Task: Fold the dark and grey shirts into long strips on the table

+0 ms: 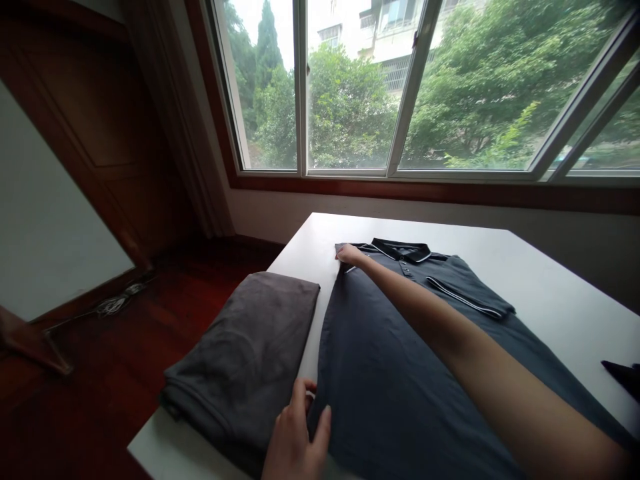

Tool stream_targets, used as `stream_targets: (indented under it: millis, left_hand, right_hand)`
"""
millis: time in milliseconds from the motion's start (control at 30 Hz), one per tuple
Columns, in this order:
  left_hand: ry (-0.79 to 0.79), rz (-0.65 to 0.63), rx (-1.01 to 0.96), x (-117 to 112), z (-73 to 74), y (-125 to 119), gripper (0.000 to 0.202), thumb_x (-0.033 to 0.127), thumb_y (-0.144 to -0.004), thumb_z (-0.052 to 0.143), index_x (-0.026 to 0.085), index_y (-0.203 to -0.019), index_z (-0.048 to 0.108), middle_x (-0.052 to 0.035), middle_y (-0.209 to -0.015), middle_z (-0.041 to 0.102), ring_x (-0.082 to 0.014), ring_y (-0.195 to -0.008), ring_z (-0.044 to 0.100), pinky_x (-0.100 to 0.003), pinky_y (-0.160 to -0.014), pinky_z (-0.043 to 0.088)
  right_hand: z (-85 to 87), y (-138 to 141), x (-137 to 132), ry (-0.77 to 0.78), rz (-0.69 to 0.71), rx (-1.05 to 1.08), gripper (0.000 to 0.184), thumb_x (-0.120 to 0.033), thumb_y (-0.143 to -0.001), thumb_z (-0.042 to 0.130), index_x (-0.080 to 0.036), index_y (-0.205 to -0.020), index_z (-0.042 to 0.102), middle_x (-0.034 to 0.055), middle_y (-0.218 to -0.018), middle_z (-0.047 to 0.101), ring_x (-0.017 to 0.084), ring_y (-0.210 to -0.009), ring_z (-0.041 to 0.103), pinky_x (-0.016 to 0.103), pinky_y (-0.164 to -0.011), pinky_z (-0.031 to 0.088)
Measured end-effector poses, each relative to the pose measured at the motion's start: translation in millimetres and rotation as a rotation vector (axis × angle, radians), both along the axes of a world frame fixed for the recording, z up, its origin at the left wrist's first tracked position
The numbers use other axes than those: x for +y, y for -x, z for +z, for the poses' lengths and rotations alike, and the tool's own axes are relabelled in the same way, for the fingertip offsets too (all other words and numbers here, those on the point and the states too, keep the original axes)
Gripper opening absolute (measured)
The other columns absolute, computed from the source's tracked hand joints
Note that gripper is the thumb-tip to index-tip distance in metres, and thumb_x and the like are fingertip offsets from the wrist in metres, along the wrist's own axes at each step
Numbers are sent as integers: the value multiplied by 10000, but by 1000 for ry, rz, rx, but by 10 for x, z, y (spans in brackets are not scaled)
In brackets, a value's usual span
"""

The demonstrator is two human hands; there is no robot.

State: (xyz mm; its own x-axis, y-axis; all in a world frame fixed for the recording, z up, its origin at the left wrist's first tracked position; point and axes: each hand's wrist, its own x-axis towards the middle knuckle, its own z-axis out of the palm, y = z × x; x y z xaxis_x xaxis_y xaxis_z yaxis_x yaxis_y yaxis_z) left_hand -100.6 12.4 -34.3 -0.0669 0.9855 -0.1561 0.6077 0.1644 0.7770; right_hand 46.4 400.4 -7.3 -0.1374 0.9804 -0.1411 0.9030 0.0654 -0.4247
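A dark blue-grey polo shirt (380, 347) lies spread on the white table, its black, white-edged collar (403, 251) at the far end. My right arm reaches across it, and my right hand (350, 255) pinches the cloth near the far left shoulder and sleeve. Close to me, my left hand (297, 433) has its thumb and fingers curled on the shirt's left side edge. Its fingertips are partly hidden by the cloth. One sleeve, trimmed with white lines, lies folded over the right side. Beside the left hand rests a folded dark grey garment (255, 347).
The white table (465, 239) stands below a wide window (350, 100). A dark object (623, 379) sits at the table's right side. On the left are a reddish floor (210, 280), a curtain (175, 127), a wooden door (90, 113) and a coiled white cable (120, 303).
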Motion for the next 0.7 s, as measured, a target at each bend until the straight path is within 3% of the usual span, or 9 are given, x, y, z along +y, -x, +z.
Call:
stream_targets:
  millis: [100, 233, 367, 467, 567, 700]
  left_hand:
    - [-51, -58, -27, -18, -35, -9, 201, 322, -935, 413, 217, -1089, 487, -41, -862, 674, -199, -852, 675, -277, -761, 467]
    - [-206, -148, 51, -17, -23, -171, 192, 241, -905, 426, 212, -1082, 496, -14, -749, 626, -176, -706, 641, -260, -650, 442]
    - [-396, -419, 225, 20, -77, -514, 432, 153, -721, 600, 214, -1143, 527, -48, -855, 684, -210, -774, 648, -289, -676, 446]
    - [-607, -570, 339, 71, -190, -820, 368, 187, -713, 647, 227, -1068, 558, -28, -790, 688, -207, -691, 639, -314, -641, 429]
    - [-849, -574, 407, 112, -341, -1077, 132, 198, -800, 605, 226, -912, 542, 18, -654, 647, -169, -566, 599, -318, -581, 385]
    - [-1049, -538, 475, 140, -533, -1248, 151, 170, -798, 630, 209, -765, 488, 48, -558, 596, -143, -483, 551, -326, -534, 331]
  right_hand:
    - [74, -205, -6, 50, -94, 145, 233, -215, -853, 574, -105, -1000, 717, 79, -789, 698, 130, -611, 636, 217, -570, 518]
    - [129, -515, -102, 50, -128, 307, 228, -263, -835, 634, -105, -973, 723, 54, -756, 675, 93, -583, 587, 179, -546, 477]
    - [111, -866, -173, 40, -133, 367, 220, -174, -769, 666, -132, -974, 734, 30, -774, 672, 87, -617, 575, 168, -553, 469]
    - [55, -1115, -204, 31, -158, 349, 304, -110, -725, 653, -135, -1019, 729, 26, -772, 658, 96, -648, 575, 160, -542, 464]
    - [-40, -1325, -246, 29, -179, 298, 359, -79, -695, 646, -130, -1042, 722, 27, -768, 646, 98, -631, 566, 162, -523, 455]
    - [-197, -1498, -291, 29, -171, 216, 415, -24, -648, 638, -132, -1040, 722, 43, -839, 668, 102, -606, 574, 195, -549, 474]
